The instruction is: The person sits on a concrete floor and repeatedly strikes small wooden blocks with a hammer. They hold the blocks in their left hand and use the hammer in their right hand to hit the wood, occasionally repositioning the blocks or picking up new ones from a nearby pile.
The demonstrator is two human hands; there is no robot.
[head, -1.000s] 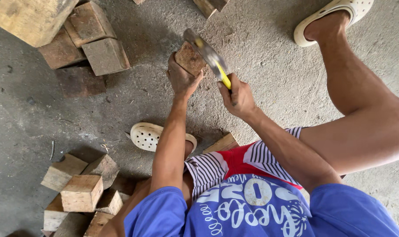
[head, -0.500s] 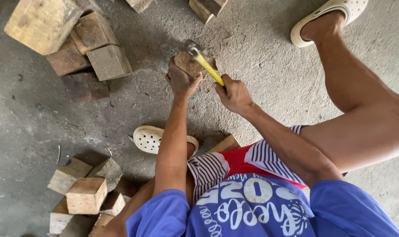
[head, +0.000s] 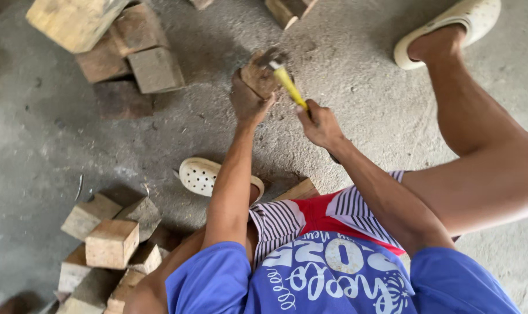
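Now L hand [head: 247,100] grip clamped on rough wood block [head: 258,78], R hand [head: 319,123] fisted round yellow-handled hammer [head: 284,78] on gritty concrete floor [head: 54,151].

Left hand [head: 249,99] clenched, arm outstretched; right hand [head: 319,124] fisted, wrist bent.

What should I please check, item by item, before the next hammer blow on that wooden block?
1. Left hand steadies the small brown wooden block on the grey concrete floor: ok.
2. Right hand has a closed grip on the yellow-handled hammer: ok.
3. Left fingers apart from the hammer head: not ok, they lie right beside it.
4. Nail or target on the block: cannot tell, blurred.
5. Foot in the cream perforated clog away from the block: ok.
6. Stacked wooden blocks apart from the swing: ok.
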